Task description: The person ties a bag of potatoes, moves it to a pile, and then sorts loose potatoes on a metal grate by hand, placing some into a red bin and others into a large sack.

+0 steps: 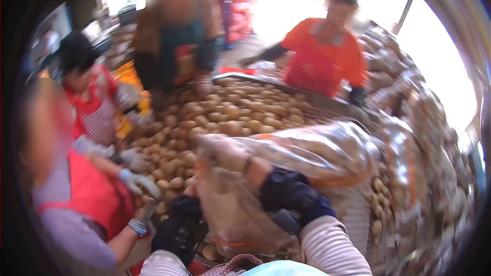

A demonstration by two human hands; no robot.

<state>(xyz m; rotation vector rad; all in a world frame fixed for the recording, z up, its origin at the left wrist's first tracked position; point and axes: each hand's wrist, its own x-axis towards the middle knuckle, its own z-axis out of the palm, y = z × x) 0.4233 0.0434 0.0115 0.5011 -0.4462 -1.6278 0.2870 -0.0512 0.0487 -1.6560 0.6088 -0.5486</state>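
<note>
A large translucent sack with orange stripes (pixel 312 156) lies tilted over the potato-covered sorting table. Up near its left end, my right hand (pixel 225 152) is closed on the sack material, blurred by motion. Lower down, my left hand (pixel 191 189) grips the sack's left edge; most of its fingers are hidden behind the material. Dark sleeve covers wrap both my forearms. Round brown potatoes (pixel 230 107) are heaped just beyond and to the left of the sack. How full the sack is cannot be made out.
Co-workers in red aprons (pixel 99 189) stand at the left, gloved hands (pixel 138 181) among the potatoes. Another person in an apron (pixel 179 46) stands across the table, and one in orange (pixel 325 56) at the far right. Filled sacks (pixel 414 138) are piled along the right.
</note>
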